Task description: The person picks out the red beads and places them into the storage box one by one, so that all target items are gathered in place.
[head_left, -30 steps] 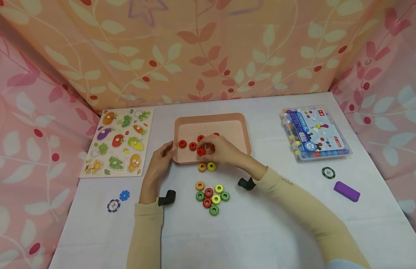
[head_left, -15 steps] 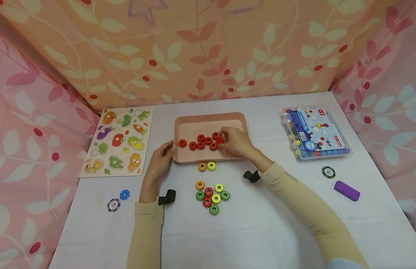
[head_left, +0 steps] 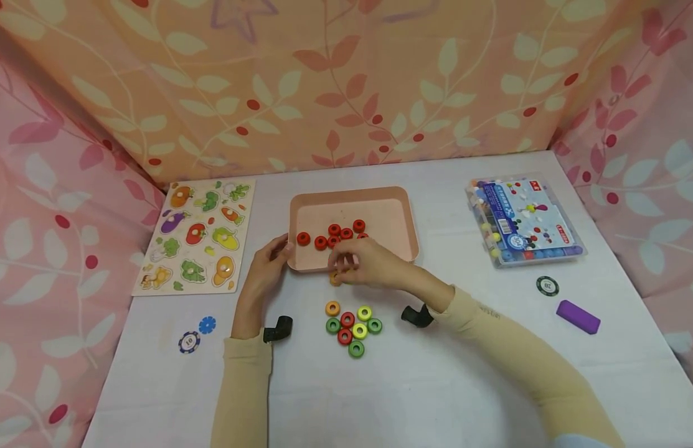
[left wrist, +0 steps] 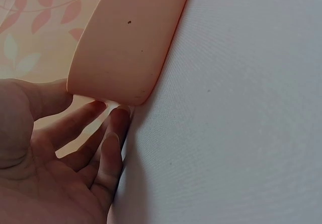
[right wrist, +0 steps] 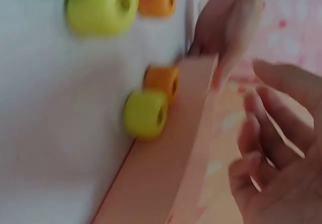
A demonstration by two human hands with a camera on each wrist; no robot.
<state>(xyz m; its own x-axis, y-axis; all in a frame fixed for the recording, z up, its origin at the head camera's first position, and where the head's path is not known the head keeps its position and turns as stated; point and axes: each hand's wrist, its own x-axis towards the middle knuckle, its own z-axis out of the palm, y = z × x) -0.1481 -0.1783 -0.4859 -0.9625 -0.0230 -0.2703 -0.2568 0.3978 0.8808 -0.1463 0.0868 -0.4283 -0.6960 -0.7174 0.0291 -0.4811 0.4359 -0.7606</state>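
My left hand [head_left: 266,267] holds the left front corner of a shallow pink tray [head_left: 388,218]. In the left wrist view its thumb is at the tray's upper edge and its fingertips are against the lower edge. Several red ring beads [head_left: 334,230] lie in the tray. My right hand [head_left: 374,264] hovers over the tray's front rim, holding nothing, its fingers loosely bent. Beneath it an orange bead [right wrist: 162,83] and a yellow bead [right wrist: 146,114] sit against the tray's outer front side; the hand hides the yellow one in the head view.
Nearer the body lies a cluster of beads, including green [head_left: 356,349], red [head_left: 345,336] and yellow [head_left: 365,313]. A vegetable puzzle board [head_left: 197,255] is at left. A clear box [head_left: 525,218] of coloured balls, a green-edged chip [head_left: 547,286] and a purple block [head_left: 578,317] are at right.
My right hand set a red bead among the others in the tray, let go, and moved left and toward the body over the front rim. The left hand stays at the tray corner.
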